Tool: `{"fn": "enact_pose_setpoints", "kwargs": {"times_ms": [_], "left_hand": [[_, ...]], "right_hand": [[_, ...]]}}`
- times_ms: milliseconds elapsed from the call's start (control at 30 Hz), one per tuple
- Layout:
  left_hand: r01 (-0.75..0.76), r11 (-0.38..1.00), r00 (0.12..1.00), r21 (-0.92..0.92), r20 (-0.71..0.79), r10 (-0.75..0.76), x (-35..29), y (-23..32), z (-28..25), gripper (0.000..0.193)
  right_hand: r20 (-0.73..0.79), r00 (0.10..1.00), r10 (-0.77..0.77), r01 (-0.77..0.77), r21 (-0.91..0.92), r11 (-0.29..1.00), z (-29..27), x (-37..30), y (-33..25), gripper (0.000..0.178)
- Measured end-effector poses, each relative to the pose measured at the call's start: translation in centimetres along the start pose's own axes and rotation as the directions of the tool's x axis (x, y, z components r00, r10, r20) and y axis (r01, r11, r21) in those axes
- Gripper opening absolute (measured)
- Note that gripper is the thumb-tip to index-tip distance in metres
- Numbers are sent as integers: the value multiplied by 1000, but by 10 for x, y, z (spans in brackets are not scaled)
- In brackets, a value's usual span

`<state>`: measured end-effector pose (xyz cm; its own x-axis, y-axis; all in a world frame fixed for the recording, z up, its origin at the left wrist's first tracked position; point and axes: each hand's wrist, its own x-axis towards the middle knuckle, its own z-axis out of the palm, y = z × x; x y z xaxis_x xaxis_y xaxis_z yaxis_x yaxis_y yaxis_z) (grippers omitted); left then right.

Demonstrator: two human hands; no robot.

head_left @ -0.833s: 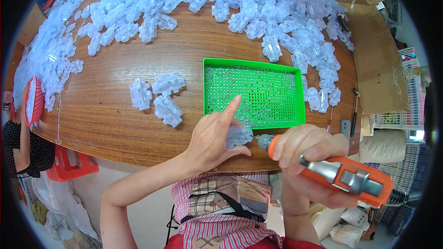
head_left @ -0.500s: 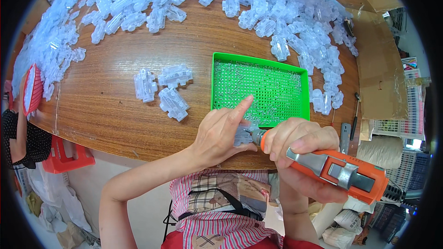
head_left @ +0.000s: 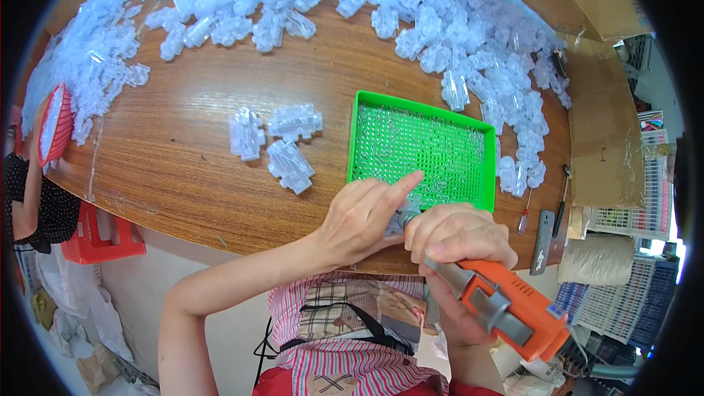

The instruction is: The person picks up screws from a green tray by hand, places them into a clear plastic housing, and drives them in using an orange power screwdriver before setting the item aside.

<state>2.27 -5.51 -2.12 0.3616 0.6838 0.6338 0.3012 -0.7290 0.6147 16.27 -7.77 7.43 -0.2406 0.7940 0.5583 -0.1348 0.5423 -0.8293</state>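
An orange electric screwdriver (head_left: 522, 304) is wrapped in my right hand (head_left: 466, 238), its bit end pointing left at a clear plastic piece (head_left: 397, 224). My left hand (head_left: 367, 218) holds that piece near the table's front edge, index finger stretched out over the green tray (head_left: 427, 108). Most of the piece, and where the bit meets it, is hidden by my hands. Many small metal screws lie in the perforated tray. To its left rest three clear plastic pieces, one upper left (head_left: 246, 134), one upper right (head_left: 295, 122) and one lower (head_left: 290, 166).
A large heap of clear plastic pieces (head_left: 271, 0) lines the table's far side and both ends. Tools, including a grey-handled one (head_left: 542, 242), lie right of the tray. At the left, another person's arm (head_left: 28, 194) reaches to a red basket (head_left: 60, 125). Cardboard (head_left: 605, 110) stands at the right.
The screwdriver's rear end has swung down and toward me, with my right hand shifting slightly left. My left hand still holds the piece. The whole view has shifted a little.
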Motion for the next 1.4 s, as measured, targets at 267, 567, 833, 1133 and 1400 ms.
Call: {"fn": "enact_pose_setpoints", "kwargs": {"times_ms": [267,567,833,1133,1400], "left_hand": [[160,965,970,210,146,-193,29,23,-44,68],[129,745,942,654,154,-298,70,-48,-110,43],[-139,912,944,386,331,4,184,-143,1,25],[-637,594,729,492,634,257,213,-159,-5,31],[315,945,894,-86,362,-265,144,-37,-45,39]], "right_hand": [[-303,949,85,28,350,936,-21,26,-33,84],[-494,867,61,-52,33,998,-52,16,-21,78],[-498,862,97,-81,55,995,-49,13,-12,80],[-522,841,142,-10,249,969,-64,16,2,72],[-413,896,162,-111,144,983,-73,18,54,77]]}}
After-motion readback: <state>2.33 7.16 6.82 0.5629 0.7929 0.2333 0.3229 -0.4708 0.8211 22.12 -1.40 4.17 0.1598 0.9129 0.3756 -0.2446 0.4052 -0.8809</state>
